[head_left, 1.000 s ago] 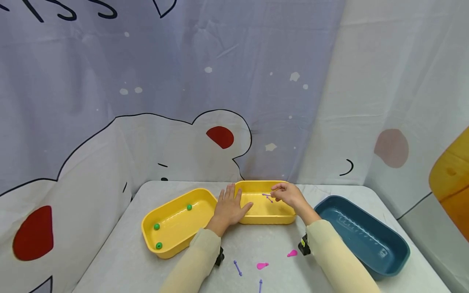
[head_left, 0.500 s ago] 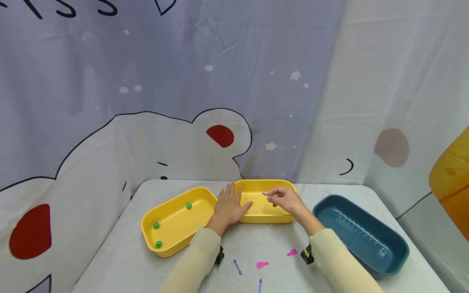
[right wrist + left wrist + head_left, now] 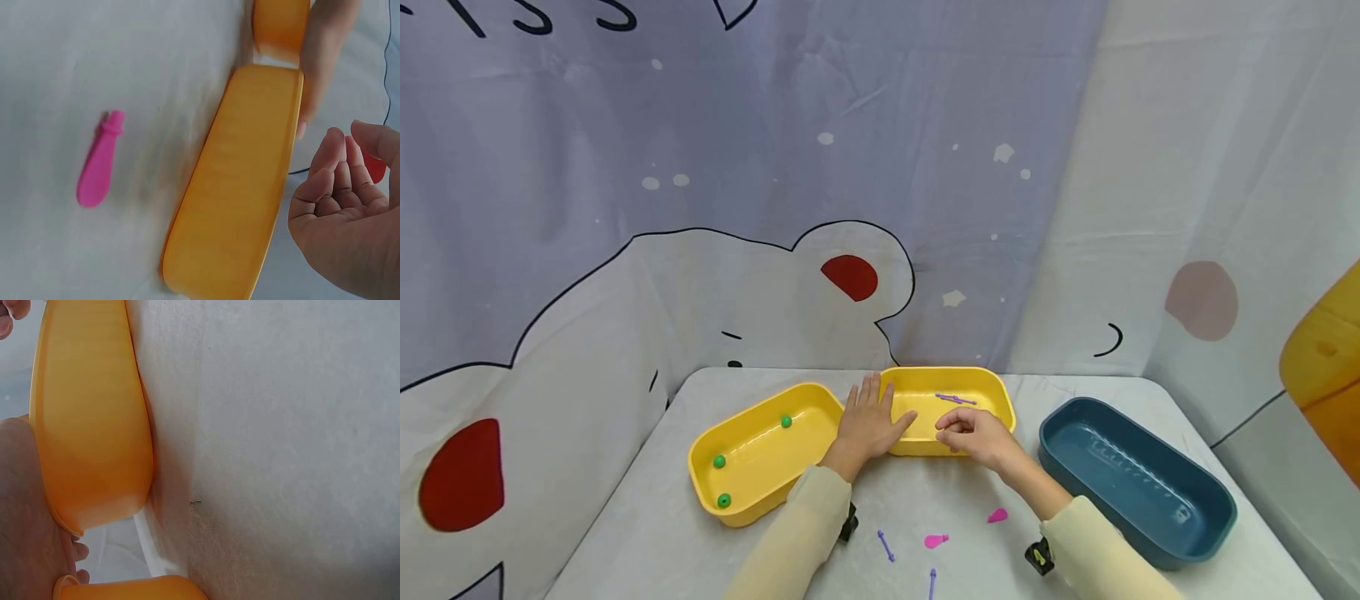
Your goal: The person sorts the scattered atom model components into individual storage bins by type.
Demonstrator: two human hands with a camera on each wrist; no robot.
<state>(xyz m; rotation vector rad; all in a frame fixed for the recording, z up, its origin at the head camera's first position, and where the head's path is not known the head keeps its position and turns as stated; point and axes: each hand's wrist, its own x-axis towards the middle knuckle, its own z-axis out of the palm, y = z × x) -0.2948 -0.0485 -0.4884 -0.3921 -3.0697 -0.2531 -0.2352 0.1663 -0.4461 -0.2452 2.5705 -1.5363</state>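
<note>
My left hand (image 3: 871,414) lies flat with straight fingers on the left end of the middle yellow tray (image 3: 992,382), its thumb over the rim. My right hand (image 3: 958,432) hovers over this tray's near rim, fingers loosely curled and holding nothing. The right wrist view shows its bare palm (image 3: 347,212) beside the yellow tray wall (image 3: 240,187). Two thin purple pins (image 3: 955,399) lie inside the tray near its far side. In the left wrist view the tray wall (image 3: 94,419) is against my palm (image 3: 25,525).
A second yellow tray (image 3: 752,467) at the left holds three green beads (image 3: 719,461). A dark blue tray (image 3: 1138,483) stands at the right. Two pink pieces (image 3: 936,542) (image 3: 99,161) and two purple pins (image 3: 887,547) lie on the grey table near me. A printed cloth backs the table.
My right hand let go of the purple pin, which now lies in the middle tray, and drew back toward the near rim. The left hand stayed put.
</note>
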